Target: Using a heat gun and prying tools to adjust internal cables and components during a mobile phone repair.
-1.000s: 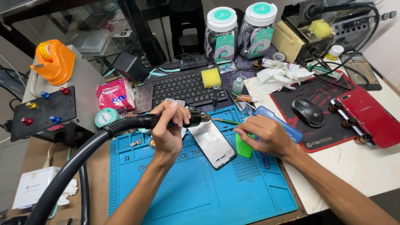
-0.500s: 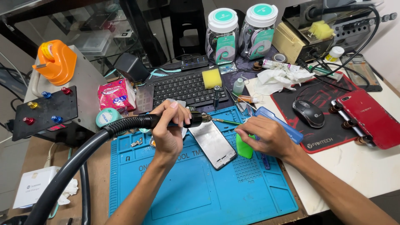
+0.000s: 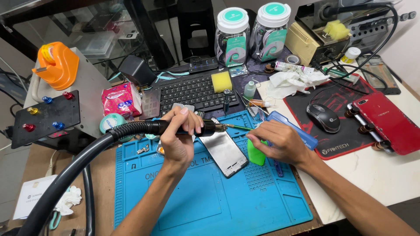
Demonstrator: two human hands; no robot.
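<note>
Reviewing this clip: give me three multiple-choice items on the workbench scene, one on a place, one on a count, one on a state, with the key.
1. Where does the flat grey phone panel lie?
A. on the blue silicone work mat
B. on the black keyboard
C. on the black mouse pad

2. How many clear jars with teal-and-white lids stand behind the keyboard?
A. one
B. two
C. four

3. What is the left hand doing?
A. resting flat and empty
B. gripping the black hose-fed tool handle
C. holding the black computer mouse

Key: 1 A, the panel rests on the mat; 2 B, two jars side by side; 3 B, fingers wrap the handle.
</note>
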